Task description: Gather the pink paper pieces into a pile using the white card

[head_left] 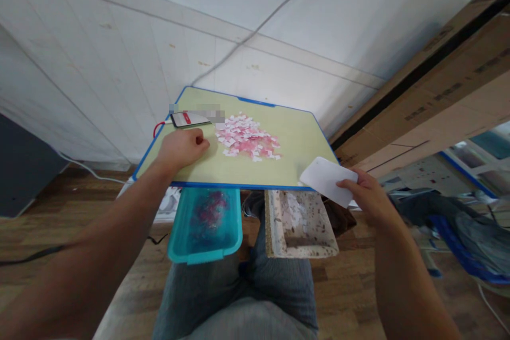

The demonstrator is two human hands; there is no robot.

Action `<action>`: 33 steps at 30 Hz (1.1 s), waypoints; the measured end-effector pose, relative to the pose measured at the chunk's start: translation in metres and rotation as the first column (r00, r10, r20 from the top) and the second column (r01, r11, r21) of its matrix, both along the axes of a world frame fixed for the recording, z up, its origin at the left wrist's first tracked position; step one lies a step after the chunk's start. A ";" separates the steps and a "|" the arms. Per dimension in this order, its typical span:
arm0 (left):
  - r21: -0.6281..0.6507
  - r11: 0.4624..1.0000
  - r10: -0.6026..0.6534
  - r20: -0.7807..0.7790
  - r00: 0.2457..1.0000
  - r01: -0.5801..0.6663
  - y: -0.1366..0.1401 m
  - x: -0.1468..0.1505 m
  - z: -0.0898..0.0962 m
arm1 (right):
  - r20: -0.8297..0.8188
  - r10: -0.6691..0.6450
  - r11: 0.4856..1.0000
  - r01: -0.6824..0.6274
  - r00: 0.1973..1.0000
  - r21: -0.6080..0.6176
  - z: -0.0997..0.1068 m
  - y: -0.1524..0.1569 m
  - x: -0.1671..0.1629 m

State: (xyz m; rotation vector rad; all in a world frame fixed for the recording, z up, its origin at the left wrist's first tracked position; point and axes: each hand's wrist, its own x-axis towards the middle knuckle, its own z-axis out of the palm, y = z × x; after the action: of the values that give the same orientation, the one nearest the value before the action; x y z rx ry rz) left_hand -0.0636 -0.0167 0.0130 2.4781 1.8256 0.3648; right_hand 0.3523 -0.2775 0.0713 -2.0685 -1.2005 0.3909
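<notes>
In the head view, my right hand (364, 191) pinches a thin white card (326, 178) with rounded corners between thumb and fingers. The card hangs over the right front edge of a pale yellow board (191, 170) with a blue rim. My left hand (183, 149) rests on the board's left side with its fingers curled in; whatever they may hold is hidden. A spread pile of small white and pink pieces (249, 138) covers the middle of the board, to the right of my left hand. Just behind that hand lies a phone (191, 119) with its screen lit.
A teal plastic bin (171, 244) with reddish contents sits below the board's front left. Right of it is a speckled foam box (332, 244) holding white bits. Large cardboard boxes (430, 90) lean at the right. A white wall (159, 53) stands behind the board.
</notes>
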 end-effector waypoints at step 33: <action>0.031 0.999 -0.022 0.007 1.000 0.022 0.009 -0.005 -0.012 | 0.158 0.127 0.990 -0.115 0.979 -0.085 -0.002 0.073 -0.012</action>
State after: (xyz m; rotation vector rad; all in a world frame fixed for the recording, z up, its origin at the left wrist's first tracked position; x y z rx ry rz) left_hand -0.0691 -0.0079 0.0008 2.5110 1.8020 0.4034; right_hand 0.3402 -0.2041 0.0692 -2.1314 -1.4335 0.3331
